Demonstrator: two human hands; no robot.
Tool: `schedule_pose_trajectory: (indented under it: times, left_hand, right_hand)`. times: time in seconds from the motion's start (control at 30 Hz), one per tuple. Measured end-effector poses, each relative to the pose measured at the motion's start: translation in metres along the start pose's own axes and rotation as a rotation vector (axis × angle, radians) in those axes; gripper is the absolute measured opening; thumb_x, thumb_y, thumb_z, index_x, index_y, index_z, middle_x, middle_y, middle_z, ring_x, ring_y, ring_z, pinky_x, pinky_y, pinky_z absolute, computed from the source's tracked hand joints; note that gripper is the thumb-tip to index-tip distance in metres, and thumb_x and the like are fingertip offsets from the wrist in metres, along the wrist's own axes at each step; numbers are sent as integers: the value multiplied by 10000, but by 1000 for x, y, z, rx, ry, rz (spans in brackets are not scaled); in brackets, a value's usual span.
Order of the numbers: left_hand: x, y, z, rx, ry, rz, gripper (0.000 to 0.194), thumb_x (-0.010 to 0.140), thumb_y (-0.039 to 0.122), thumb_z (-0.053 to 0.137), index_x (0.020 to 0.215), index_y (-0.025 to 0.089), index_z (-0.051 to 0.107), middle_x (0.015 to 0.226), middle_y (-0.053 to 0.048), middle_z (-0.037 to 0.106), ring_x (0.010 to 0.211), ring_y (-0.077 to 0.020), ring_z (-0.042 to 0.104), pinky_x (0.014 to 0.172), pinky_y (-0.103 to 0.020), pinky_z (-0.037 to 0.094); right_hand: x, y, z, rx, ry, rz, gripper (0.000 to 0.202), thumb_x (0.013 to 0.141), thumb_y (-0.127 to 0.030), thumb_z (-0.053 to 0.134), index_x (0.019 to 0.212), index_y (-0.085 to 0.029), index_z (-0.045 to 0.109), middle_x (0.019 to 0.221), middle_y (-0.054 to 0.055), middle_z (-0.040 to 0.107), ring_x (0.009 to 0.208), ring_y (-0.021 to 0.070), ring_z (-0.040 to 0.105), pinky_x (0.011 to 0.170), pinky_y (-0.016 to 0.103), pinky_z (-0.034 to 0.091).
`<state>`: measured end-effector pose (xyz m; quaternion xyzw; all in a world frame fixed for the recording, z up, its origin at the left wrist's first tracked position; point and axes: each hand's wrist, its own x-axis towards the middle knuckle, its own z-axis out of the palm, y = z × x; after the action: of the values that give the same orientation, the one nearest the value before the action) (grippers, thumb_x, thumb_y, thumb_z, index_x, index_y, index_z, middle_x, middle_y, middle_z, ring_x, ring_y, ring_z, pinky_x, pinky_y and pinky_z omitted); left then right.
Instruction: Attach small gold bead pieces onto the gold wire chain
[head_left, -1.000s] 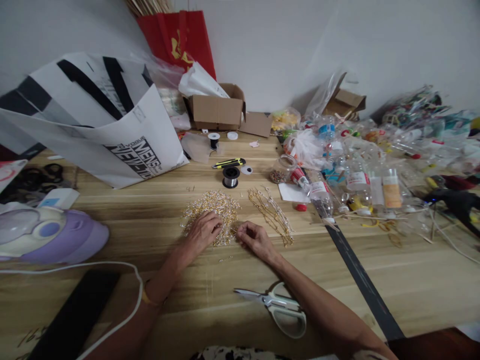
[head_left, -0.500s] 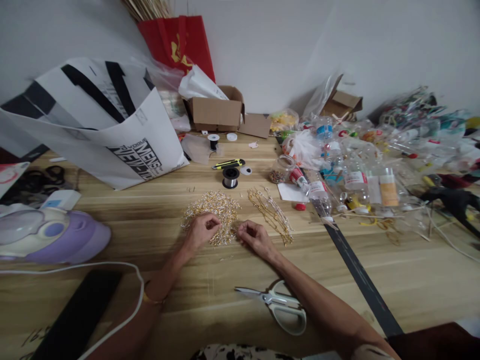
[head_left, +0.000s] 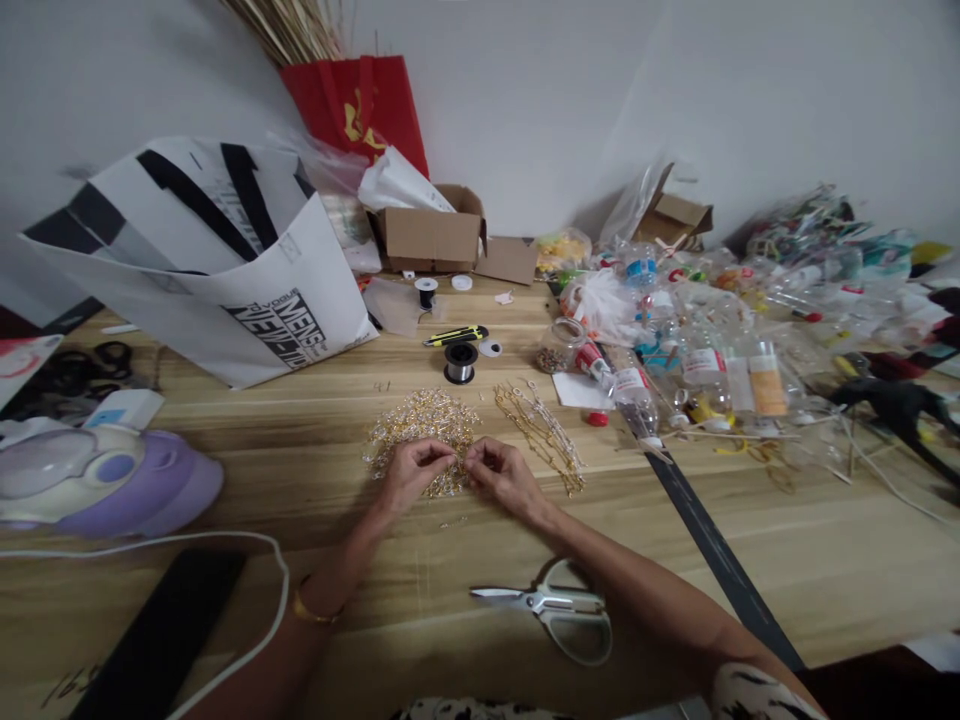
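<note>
My left hand (head_left: 415,470) is closed in a pinch over the near side of a pile of small gold and silver jewellery pieces (head_left: 420,415). Close beside it, my right hand (head_left: 501,474) pinches too, its fingertips almost meeting the left ones. Whatever lies between the fingers is too small to make out. Right of the pile, several gold and silver chains (head_left: 551,430) lie stretched out side by side. A short bit of chain (head_left: 454,522) rests on the wood just below the hands.
White-handled scissors (head_left: 551,605) lie near my right forearm. Beyond the pile are a wire spool (head_left: 460,362) and a yellow-black utility knife (head_left: 456,336). Plastic bottles (head_left: 705,370) crowd the right side. A white bag (head_left: 292,290) and a purple device (head_left: 150,480) stand left.
My left hand has moved right and my right hand slightly left, so the fingertips have come together. The whole view has shifted slightly.
</note>
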<state>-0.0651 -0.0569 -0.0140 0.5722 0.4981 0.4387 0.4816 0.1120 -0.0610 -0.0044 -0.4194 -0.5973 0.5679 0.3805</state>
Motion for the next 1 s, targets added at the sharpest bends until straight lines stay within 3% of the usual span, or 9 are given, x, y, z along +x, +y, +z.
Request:
schedule_pose_trajectory:
  times: [0.37,0.57,1.0]
  left_hand:
    - [-3,5,4,-27,-14,-89,125,689,254,678,710,131,671,691,-31,696,654,-145,620,636,-242,480]
    - [-1,4,5,-38,-17,-128,154,675,283,690,707,134,665,673,-31,692,636,-142,618,617,-240,477]
    - [0,-3,4,-40,-31,-123,190,670,297,698,785,146,711,753,-43,732,691,-163,643,666,-263,510]
  right_hand:
    - [0,13,5,172,79,11,287,765,-436,664,788,-164,577,633,-14,559,528,108,512,519,227,421]
    - [-2,17,1,51,93,-71,285,815,-453,604,783,-172,565,623,-17,523,534,106,469,517,228,392]
    - [-1,24,-2,-213,104,-280,166,882,-306,509,782,-180,550,714,12,544,626,124,490,560,233,390]
